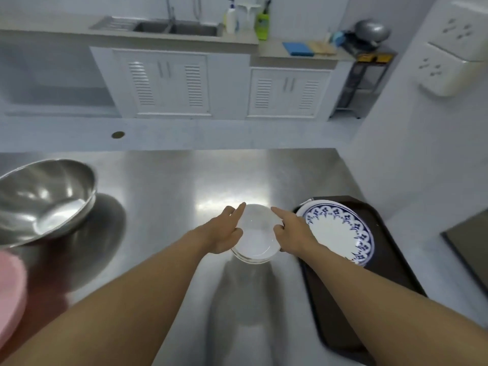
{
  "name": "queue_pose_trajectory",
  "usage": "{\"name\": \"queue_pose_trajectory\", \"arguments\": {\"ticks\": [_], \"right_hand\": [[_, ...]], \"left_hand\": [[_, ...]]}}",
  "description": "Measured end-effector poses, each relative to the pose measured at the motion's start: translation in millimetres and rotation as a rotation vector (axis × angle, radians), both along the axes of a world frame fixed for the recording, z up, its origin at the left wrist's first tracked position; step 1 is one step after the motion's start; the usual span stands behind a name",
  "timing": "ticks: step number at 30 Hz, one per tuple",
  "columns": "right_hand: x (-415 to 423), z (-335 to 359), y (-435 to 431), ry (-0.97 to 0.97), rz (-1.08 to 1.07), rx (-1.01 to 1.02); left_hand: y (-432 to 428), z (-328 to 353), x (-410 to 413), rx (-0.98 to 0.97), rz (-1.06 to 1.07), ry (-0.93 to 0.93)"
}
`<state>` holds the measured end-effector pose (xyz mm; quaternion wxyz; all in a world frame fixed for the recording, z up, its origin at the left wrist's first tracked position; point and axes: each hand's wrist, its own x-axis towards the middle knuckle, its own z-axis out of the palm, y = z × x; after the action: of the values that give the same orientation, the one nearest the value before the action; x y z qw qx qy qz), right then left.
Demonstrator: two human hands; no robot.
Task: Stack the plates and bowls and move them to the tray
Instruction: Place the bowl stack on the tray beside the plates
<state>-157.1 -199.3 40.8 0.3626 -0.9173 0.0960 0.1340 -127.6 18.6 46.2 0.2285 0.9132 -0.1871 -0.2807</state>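
Note:
A small stack of white bowls (pixel 257 235) sits in the middle of the steel table. My left hand (pixel 224 231) grips its left rim and my right hand (pixel 291 233) grips its right rim, index fingers stretched along the edge. Just to the right lies a dark brown tray (pixel 369 299) holding a blue-patterned white plate (pixel 340 231) on another plate at its far end. My right forearm crosses over the tray's left edge.
A large steel mixing bowl (pixel 42 202) stands tilted at the table's left. A pink object (pixel 10 294) pokes in at the left edge. A dark flat item (pixel 470 241) lies beyond the tray at the right. Kitchen counter and sink (pixel 179 29) stand across the floor.

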Motion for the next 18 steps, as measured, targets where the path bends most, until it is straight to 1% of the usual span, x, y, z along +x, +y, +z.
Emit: {"name": "queue_pose_trajectory", "arguments": {"ticks": [6, 11, 15, 18], "right_hand": [[-43, 0, -53, -0.027, -0.177, -0.062], [-89, -5, -84, 0.036, -0.321, -0.002], [-119, -8, -105, 0.023, -0.416, 0.005], [-134, -10, -121, 0.016, -0.472, -0.025]], "left_hand": [[-59, -3, -4, -0.021, -0.207, -0.017], [-104, -8, -18, -0.02, -0.384, -0.015], [-133, -13, -32, -0.052, -0.477, -0.027], [-152, -17, -41, -0.052, -0.523, -0.008]]}}
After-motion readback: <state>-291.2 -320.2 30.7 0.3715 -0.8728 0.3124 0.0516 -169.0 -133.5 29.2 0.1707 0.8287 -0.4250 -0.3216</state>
